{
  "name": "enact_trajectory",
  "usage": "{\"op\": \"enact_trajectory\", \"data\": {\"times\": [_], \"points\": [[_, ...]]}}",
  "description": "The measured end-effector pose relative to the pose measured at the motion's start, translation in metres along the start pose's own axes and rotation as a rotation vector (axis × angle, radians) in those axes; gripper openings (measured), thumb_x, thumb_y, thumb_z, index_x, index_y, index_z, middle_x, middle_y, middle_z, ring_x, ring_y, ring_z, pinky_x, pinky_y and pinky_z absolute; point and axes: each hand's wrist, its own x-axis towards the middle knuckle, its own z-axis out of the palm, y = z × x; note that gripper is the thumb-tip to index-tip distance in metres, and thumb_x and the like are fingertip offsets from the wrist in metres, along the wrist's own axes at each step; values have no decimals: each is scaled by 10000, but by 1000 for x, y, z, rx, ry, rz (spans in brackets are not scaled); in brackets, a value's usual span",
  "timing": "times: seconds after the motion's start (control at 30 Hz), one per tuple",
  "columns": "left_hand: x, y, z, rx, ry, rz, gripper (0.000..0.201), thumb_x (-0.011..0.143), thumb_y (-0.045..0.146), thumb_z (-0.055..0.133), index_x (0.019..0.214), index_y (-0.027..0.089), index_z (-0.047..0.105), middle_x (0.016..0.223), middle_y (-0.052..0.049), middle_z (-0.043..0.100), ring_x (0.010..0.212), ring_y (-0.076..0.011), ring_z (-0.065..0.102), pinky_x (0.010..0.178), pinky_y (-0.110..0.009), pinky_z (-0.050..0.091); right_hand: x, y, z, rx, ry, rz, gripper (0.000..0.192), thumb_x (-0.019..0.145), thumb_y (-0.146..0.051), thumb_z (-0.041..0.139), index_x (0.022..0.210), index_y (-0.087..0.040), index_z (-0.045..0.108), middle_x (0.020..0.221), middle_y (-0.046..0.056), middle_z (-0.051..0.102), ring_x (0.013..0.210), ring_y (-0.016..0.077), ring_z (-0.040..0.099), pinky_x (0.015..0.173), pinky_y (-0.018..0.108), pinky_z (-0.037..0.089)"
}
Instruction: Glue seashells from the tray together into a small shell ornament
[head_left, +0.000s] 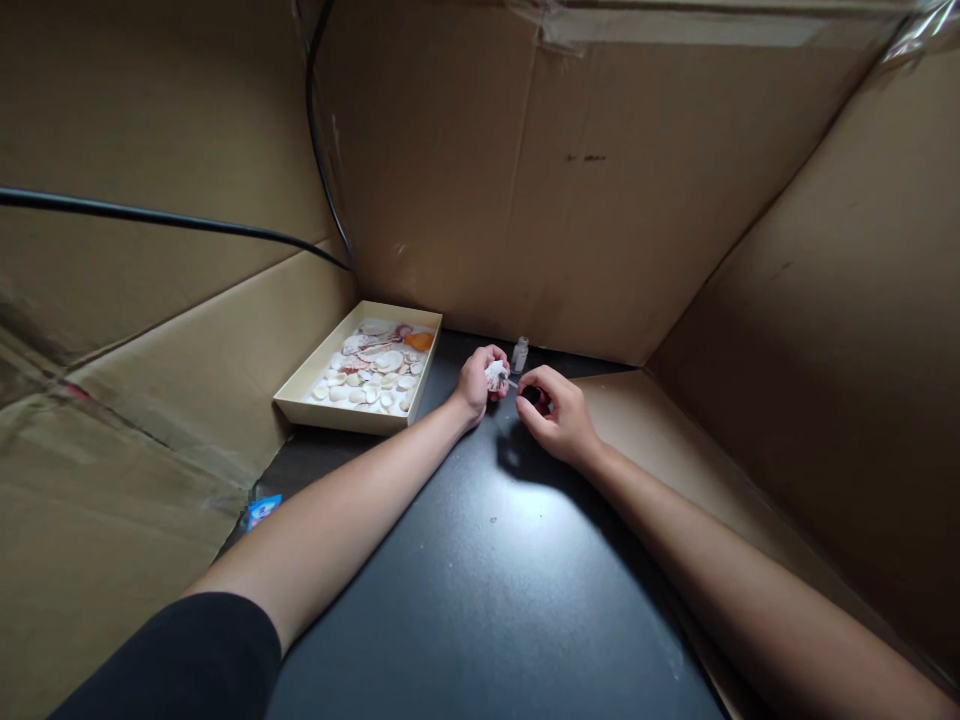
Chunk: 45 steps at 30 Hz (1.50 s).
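Note:
My left hand (475, 382) is closed around a small white ribbed seashell (496, 376), held up above the dark tabletop. Pinched in the fingers of my right hand (556, 412) is a brush with a round black cap (532, 395). Its thin pale stem points left, and the tip is at the shell; whether it touches cannot be made out. Just behind both hands stands a small clear bottle (520, 356) with no cap on it, its contents whitish or see-through.
Left of my hands, a shallow cream box (352, 420) holds many pale shells and an orange one (418, 341). A blue packet (262, 510) lies by my left forearm. Cardboard walls (480, 180) enclose the black table (450, 600); a black cable (172, 216) crosses at left.

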Motion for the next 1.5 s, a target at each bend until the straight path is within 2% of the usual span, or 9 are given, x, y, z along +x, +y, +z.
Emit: {"op": "enact_trajectory", "data": {"times": [0.37,0.5,0.67,0.8,0.97,1.13,1.27,1.4,1.5], "points": [[-3,4,2,-17,6,-6,219,792,271,349,632,159,449,549,9,452,346,-66,384,320,-179,197,-1,-5,1,-30,-15,-33,86,785,-203,548,862,-195,585,750,4,542,589,96,443,578,230,377],[-4,5,2,-4,-10,-5,240,798,244,315,609,160,437,532,7,433,351,-70,376,329,-186,194,-2,-5,3,-43,-67,-21,39,781,-207,550,814,-199,570,689,-10,549,553,92,438,569,230,370],[-4,4,2,-9,-3,10,259,804,226,317,593,151,448,535,-1,446,381,-61,378,379,-175,266,-1,-7,3,-66,-26,-39,102,824,-250,531,894,-200,587,771,13,560,599,98,458,595,230,385],[-3,4,2,-22,0,12,263,804,205,307,595,148,456,542,-4,449,395,-65,392,404,-174,302,-1,-8,3,-72,-73,-57,74,812,-239,542,859,-199,583,736,5,553,592,98,454,583,227,374],[-4,5,2,-24,34,-6,286,817,196,318,590,138,483,553,-13,460,393,-63,395,409,-170,307,-1,-8,4,-97,-3,-54,93,813,-239,544,884,-198,589,772,10,523,604,94,452,587,224,378],[-3,5,2,-31,23,-1,271,798,168,313,580,142,472,544,-13,454,405,-69,410,420,-166,331,-1,-9,3,-75,-73,-71,65,795,-215,552,849,-200,585,745,3,514,602,97,446,590,225,380],[-2,4,2,-36,36,5,267,802,171,322,582,141,471,557,-14,457,411,-68,413,416,-164,325,-1,-8,3,-83,-10,-53,88,807,-228,547,879,-200,587,783,10,513,602,92,447,585,225,380],[-3,4,2,-64,20,-1,249,805,203,331,599,147,461,564,-10,447,413,-72,418,411,-169,327,-1,-7,5,-77,-49,-65,46,803,-221,546,826,-202,581,733,3,512,595,96,445,577,224,375],[-3,5,1,-94,0,5,257,813,235,321,615,149,460,571,-12,450,416,-73,417,411,-171,331,-1,-7,6,-75,-19,-66,50,811,-229,545,823,-200,584,732,4,514,584,92,440,573,222,374]]}}
